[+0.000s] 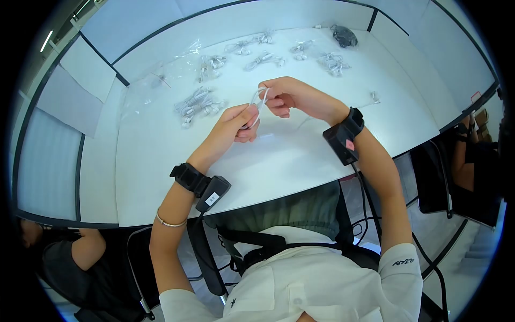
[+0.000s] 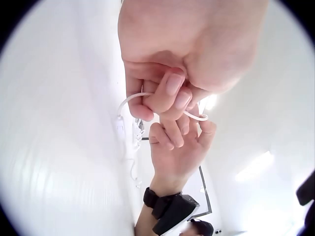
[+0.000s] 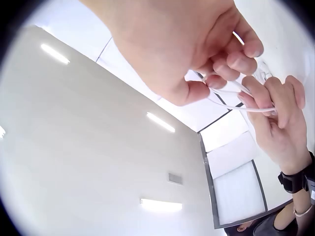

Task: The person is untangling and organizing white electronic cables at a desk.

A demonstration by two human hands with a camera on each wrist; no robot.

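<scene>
A thin white cable (image 1: 263, 95) is looped between my two hands over the table. My left hand (image 1: 239, 121) grips the gathered loops, fingers curled round them. Just up and to the right, my right hand (image 1: 284, 96) pinches the top of the loop between thumb and forefinger, its other fingers loosely bent. In the right wrist view, strands of the cable (image 3: 241, 107) span from one hand to the other. A small white connector (image 2: 120, 124) hangs below the left hand in the left wrist view. Part of the cable is hidden inside the left palm.
On the white table (image 1: 300, 172), several bundled white cables (image 1: 196, 104) lie to the left and back. A black bundle (image 1: 344, 36) sits at the far right, a clear plastic bag (image 1: 185, 56) at the back left. A white plug (image 1: 374, 97) lies right. Partitions (image 1: 316, 16) enclose the table.
</scene>
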